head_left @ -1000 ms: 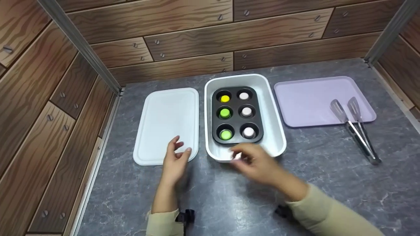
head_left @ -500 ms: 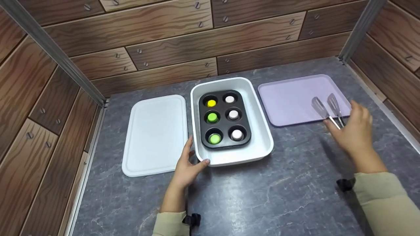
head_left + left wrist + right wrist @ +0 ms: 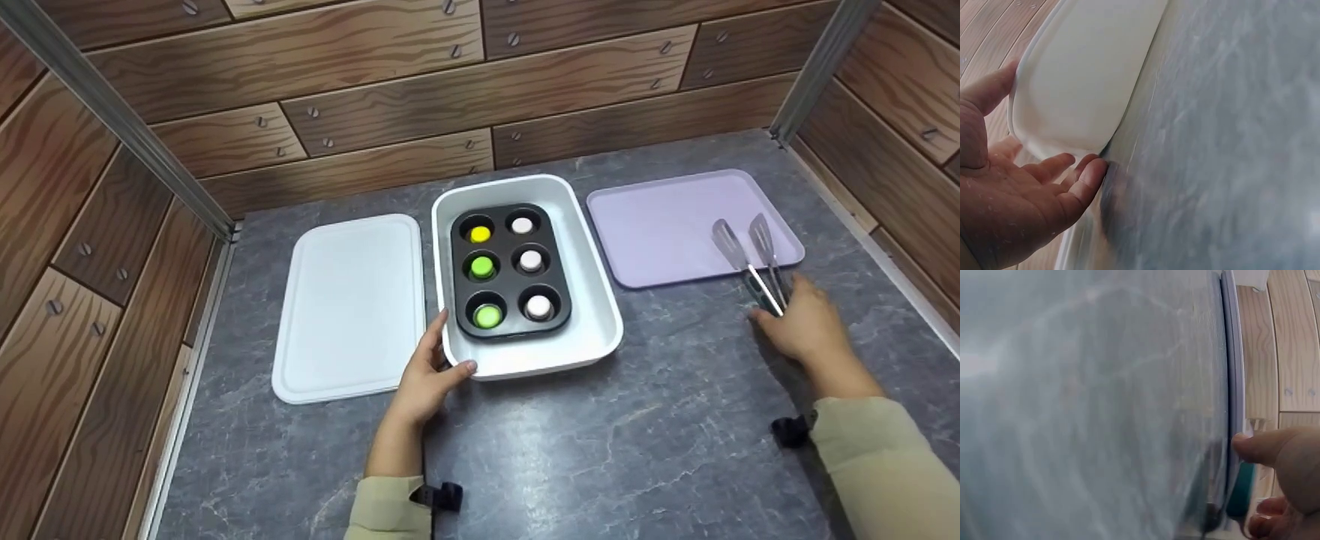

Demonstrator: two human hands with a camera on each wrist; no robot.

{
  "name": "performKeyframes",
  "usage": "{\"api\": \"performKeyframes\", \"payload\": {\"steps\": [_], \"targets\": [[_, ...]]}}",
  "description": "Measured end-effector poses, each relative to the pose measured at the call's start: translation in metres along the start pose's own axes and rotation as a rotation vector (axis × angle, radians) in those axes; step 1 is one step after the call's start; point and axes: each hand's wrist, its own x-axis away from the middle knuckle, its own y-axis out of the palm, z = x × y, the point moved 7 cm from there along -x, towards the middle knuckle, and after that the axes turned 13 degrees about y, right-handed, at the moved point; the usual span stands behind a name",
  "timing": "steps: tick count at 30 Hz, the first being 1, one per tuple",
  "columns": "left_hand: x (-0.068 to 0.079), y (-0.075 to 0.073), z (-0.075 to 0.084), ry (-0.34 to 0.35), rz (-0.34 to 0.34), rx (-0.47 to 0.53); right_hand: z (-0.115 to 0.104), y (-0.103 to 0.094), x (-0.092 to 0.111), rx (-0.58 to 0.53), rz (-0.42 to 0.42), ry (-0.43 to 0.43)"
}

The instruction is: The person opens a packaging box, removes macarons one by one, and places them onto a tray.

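At the near left corner of the white bin [image 3: 540,364], my left hand [image 3: 421,386] rests with its thumb on the front rim and its forefinger along the left side. The left wrist view shows the fingers [image 3: 1089,177] loosely bent at that corner. Inside the bin lies a black muffin tin [image 3: 514,274], its several cups holding one yellow, two green and several pale round pieces. My right hand [image 3: 810,330] grips the metal tongs [image 3: 759,281] by the handles, thumb to the left and fingers to the right. The palm hides most of the handles; the slotted heads lie over the tray.
Behind the right hand lies a lilac tray [image 3: 667,225] near the right wall. A flat white board [image 3: 349,307] lies left of the bin, close beside it. Wood-patterned walls [image 3: 390,82] enclose the grey table [image 3: 600,442] at the back and both sides.
The right hand has moved from the bin's front over to the tongs and lowered around their handles. My left hand has shifted from the board to the bin's corner. The view has turned slightly.
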Motion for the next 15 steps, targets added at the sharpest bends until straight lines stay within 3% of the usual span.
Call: {"api": "performKeyframes", "payload": {"steps": [9, 15], "targets": [[-0.001, -0.003, -0.006, 0.020, 0.000, 0.019, -0.004, -0.002, 0.000, 0.001, 0.012, -0.071], [0.000, -0.004, -0.009, 0.038, 0.012, 0.038, -0.031, -0.007, 0.014, -0.116, 0.056, -0.167]]}}
